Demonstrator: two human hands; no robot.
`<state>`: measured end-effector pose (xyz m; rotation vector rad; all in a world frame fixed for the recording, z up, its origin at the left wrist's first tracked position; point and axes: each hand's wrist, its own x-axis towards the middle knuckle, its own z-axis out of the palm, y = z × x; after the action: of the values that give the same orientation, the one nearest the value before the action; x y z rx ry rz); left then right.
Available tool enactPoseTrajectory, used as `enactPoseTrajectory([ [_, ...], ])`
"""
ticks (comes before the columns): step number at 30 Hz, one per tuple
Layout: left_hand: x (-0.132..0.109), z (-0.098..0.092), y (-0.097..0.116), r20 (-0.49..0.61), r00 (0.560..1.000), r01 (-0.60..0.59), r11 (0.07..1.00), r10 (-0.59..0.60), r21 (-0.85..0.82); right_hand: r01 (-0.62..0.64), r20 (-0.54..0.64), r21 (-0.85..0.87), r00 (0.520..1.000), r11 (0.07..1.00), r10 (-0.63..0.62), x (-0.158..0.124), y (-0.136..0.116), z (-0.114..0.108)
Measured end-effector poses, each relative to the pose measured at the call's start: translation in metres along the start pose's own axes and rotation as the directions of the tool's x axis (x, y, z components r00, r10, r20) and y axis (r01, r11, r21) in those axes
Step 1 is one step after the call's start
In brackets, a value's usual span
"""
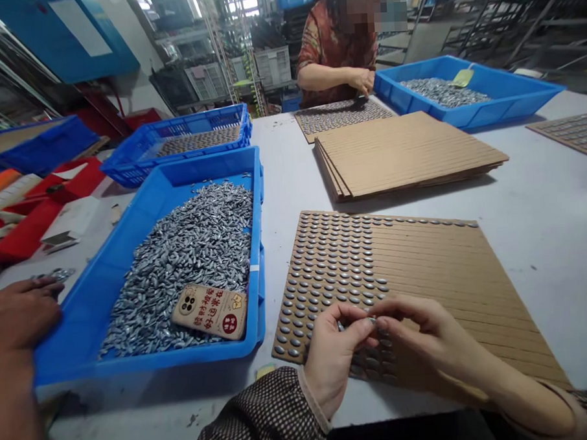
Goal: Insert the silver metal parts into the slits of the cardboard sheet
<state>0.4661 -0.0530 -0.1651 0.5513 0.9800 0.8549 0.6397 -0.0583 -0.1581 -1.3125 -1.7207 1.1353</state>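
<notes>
A cardboard sheet (442, 272) with narrow parallel slits lies before me. Small oval grey metal pieces (334, 249) sit in rows over its left part, and one row runs along its far edge. Above the near rows, my left hand (328, 351) is closed with bits of grey metal showing among its curled fingers. Its thumb meets the fingertips of my right hand (437, 337), which pinches at a small metal piece (372, 321) between the two hands. Fingers cover most of that piece. My right forearm passes over the near part of the sheet.
Left, a blue tray (260, 247) contains a heap of metal pieces, a phone (210, 311) on top. Another person's hand (22, 309) is beside it. Stacked cardboard sheets (407, 150) lie beyond mine. Across the table, a co-worker (338, 62) handles a filled sheet near another blue tray (507, 107).
</notes>
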Motion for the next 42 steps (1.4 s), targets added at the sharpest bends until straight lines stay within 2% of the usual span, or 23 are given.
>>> enactPoseTrajectory([
  [3,0.001,-0.001,-0.002,0.004,1.000,-0.002,0.999,0.002,0.032,-0.056,-0.022,0.106,0.998,0.993,0.059,-0.003,-0.003,0.010],
  [5,0.001,0.000,0.001,0.012,1.000,0.007,1.000,-0.008,0.025,-0.053,-0.036,0.101,0.998,0.994,0.056,-0.002,0.002,0.007],
  [8,0.002,0.002,0.012,-0.014,1.000,0.019,0.996,-0.020,-0.085,0.060,-0.118,-0.102,0.990,0.993,-0.072,0.006,0.020,-0.010],
  [11,0.003,0.001,0.024,-0.070,0.998,-0.021,0.970,0.004,-0.244,0.158,-0.187,-0.381,0.952,0.911,-0.243,0.020,0.047,-0.031],
  [13,0.003,0.000,0.028,-0.070,0.998,-0.012,0.957,-0.008,-0.288,0.196,-0.171,-0.502,0.932,0.842,-0.318,0.030,0.063,-0.040],
  [15,0.002,0.000,0.028,-0.039,0.997,0.046,0.958,-0.059,-0.284,0.232,-0.117,-0.580,0.925,0.781,-0.361,0.036,0.074,-0.042],
  [19,0.001,0.000,0.025,-0.021,0.993,0.105,0.961,-0.114,-0.255,0.256,-0.034,-0.666,0.928,0.701,-0.371,0.041,0.080,-0.039],
  [26,0.000,0.000,0.020,0.036,0.989,0.147,0.950,-0.143,-0.274,0.272,-0.009,-0.687,0.924,0.674,-0.382,0.043,0.080,-0.040],
  [30,0.001,-0.002,0.018,0.097,0.986,0.163,0.924,-0.138,-0.345,0.276,-0.007,-0.657,0.928,0.701,-0.372,0.044,0.078,-0.045],
  [33,0.003,-0.003,0.018,0.119,0.979,0.202,0.893,-0.167,-0.402,0.282,-0.041,-0.602,0.923,0.747,-0.381,0.037,0.061,-0.043],
  [35,0.003,-0.002,0.019,0.145,0.974,0.218,0.876,-0.171,-0.431,0.321,-0.014,-0.535,0.922,0.782,-0.388,0.028,0.042,-0.035],
  [39,0.002,0.000,0.020,0.234,0.965,0.217,0.864,-0.119,-0.455,0.408,0.120,-0.433,0.910,0.804,-0.397,0.012,0.009,-0.005],
  [42,0.001,0.001,0.020,0.283,0.953,0.230,0.860,-0.105,-0.456,0.360,0.078,-0.414,0.929,0.836,-0.361,0.007,0.003,0.014],
])
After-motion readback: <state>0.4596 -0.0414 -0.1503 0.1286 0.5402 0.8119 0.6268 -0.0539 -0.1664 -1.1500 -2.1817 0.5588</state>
